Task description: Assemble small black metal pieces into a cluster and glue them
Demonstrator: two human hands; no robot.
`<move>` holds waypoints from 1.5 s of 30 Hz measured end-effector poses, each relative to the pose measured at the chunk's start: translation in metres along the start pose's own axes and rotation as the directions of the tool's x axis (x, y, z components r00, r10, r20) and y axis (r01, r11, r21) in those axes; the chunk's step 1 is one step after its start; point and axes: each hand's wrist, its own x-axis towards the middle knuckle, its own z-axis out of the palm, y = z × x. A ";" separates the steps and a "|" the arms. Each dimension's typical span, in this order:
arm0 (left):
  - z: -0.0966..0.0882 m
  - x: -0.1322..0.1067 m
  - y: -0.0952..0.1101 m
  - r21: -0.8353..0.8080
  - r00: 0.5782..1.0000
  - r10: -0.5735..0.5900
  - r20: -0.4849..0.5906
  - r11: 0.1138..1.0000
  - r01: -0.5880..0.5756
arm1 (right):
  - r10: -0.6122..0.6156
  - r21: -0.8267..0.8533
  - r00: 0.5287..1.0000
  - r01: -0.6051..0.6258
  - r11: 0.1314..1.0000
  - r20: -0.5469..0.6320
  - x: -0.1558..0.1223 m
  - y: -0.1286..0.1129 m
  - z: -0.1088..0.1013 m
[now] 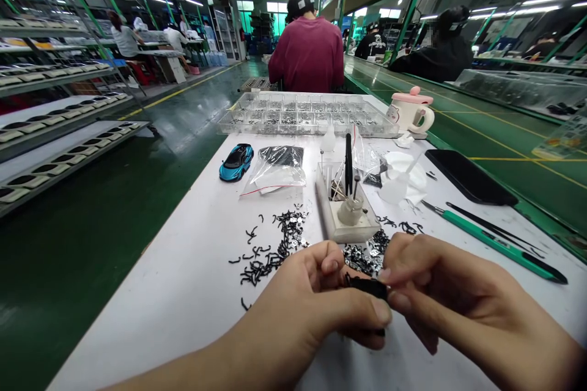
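Observation:
My left hand and my right hand meet low in the view, both pinching a small black part between fingers and thumbs. Most of that part is hidden by my fingers. Just beyond my fingertips lies a heap of small silver pieces on the white workbench. To the left of it, thin curved black strips are scattered. A white stand holding black tweezers and other thin tools sits just past my hands.
A clear compartment tray of small parts, a blue model car, a plastic bag, a black phone, a green-handled tool and a pink-lidded mug share the bench. A co-worker sits beyond it.

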 end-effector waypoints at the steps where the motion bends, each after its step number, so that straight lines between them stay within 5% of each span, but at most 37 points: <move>1: -0.001 0.000 0.000 0.010 1.000 -0.012 0.006 1.000 0.012 | 0.016 0.018 1.000 -0.016 1.000 0.011 0.000 0.000 0.000; 13: 0.004 -0.004 -0.001 0.051 0.994 0.112 -0.013 0.992 -0.111 | 0.178 0.425 0.976 -0.216 0.879 0.128 0.003 -0.003 0.000; 28: 0.005 -0.002 0.000 0.171 0.996 0.059 -0.074 0.984 -0.046 | 0.247 0.587 0.922 -0.381 0.714 0.299 0.010 0.001 -0.001; 41: 0.004 -0.006 0.001 0.109 0.999 0.031 -0.025 0.994 -0.028 | 0.191 0.598 0.933 -0.343 0.725 0.304 0.007 -0.001 0.002; 45: 0.006 -0.007 0.000 0.206 0.984 0.167 -0.053 0.967 -0.153 | 0.186 0.540 0.938 -0.323 0.777 0.293 0.006 -0.003 0.000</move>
